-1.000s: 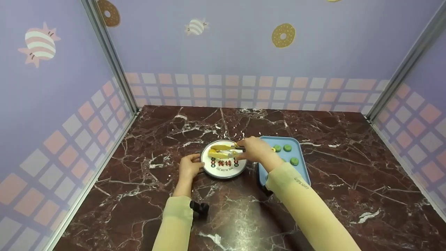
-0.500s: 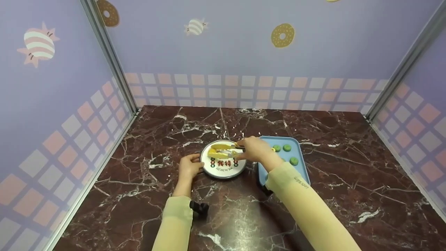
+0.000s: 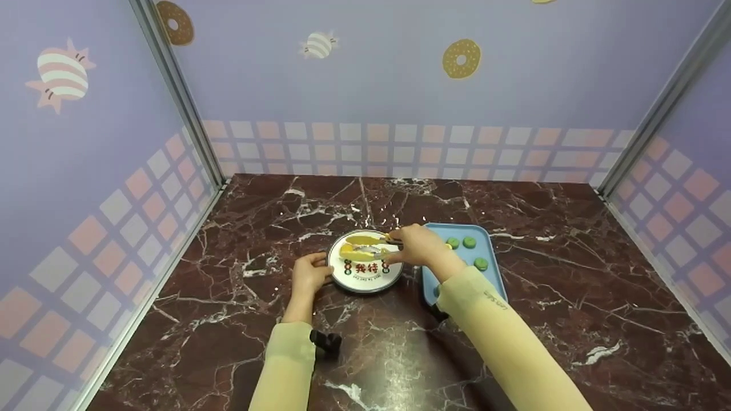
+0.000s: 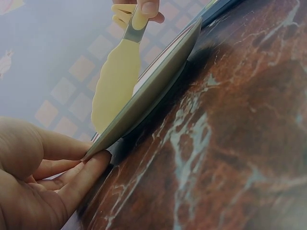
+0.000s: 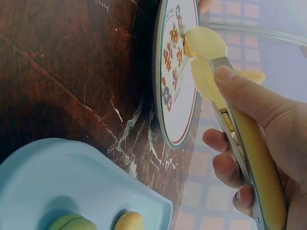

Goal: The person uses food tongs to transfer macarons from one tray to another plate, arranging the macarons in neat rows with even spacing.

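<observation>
My left hand (image 3: 308, 277) pinches the left rim of a round white plate (image 3: 365, 283) with printed red characters. In the left wrist view, its thumb lies above the rim and fingers lie beneath. The plate tilts in that view, but so does the camera. My right hand (image 3: 421, 245) grips yellow food tongs (image 5: 249, 158), thumb on one arm and fingers curled round the other. The tongs' yellow heads are over the plate's upper left part. A small yellow piece (image 5: 187, 48), probably a macaron, shows at their tips, mostly hidden.
To the right of the plate lies a light blue tray (image 3: 457, 229), partly under my right forearm. It bears several green macarons (image 3: 481, 264) and a yellow one (image 5: 128, 221). Purple walls (image 3: 371, 68) enclose the marbled dark red table (image 3: 228, 319) at the back and both sides.
The heads of the tongs stand slightly wider apart than a second ago. Both hands and the plate keep nearly the same place; the head view has shifted a little.
</observation>
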Available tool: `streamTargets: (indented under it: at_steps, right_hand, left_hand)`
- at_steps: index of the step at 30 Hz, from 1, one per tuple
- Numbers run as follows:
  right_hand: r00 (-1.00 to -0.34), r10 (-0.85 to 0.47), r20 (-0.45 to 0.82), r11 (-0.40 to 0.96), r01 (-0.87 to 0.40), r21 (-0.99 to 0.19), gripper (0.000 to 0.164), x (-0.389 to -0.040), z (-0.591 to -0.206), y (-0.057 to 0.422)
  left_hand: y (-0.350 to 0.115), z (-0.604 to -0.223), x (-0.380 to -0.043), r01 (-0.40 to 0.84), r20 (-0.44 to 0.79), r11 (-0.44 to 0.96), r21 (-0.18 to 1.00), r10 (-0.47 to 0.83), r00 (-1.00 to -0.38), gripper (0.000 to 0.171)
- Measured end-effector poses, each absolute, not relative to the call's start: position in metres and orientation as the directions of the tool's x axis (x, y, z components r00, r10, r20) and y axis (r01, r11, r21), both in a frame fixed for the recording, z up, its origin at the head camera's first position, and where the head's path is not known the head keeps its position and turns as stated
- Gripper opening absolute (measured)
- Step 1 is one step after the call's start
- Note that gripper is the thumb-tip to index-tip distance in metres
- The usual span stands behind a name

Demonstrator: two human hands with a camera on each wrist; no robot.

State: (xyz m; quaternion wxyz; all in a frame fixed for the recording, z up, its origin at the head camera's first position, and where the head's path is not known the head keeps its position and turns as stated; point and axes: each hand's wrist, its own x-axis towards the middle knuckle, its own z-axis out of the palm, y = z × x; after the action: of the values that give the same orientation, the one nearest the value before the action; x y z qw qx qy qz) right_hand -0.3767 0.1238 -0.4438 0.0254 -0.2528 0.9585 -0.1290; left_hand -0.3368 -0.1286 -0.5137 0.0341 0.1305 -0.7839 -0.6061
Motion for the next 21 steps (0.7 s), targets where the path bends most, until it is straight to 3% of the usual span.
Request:
streamTargets:
  at_steps: [8,21]
  right_hand:
    - [-0.87,-0.493,0.035,0.829,-0.481,-0.286,0.044,-0.376,-0.444,0.127]
    - [-0.894,-0.445,0.056,0.83,-0.436,-0.347,0.081,-0.37,-0.443,0.137]
  left_hand:
    - [-0.129,-0.513,-0.337,-0.16,-0.101,0.233,0.959,-0.247,-0.964,0.046]
    - [-0.13,-0.513,-0.336,-0.163,-0.107,0.237,0.958,-0.233,-0.967,0.046]
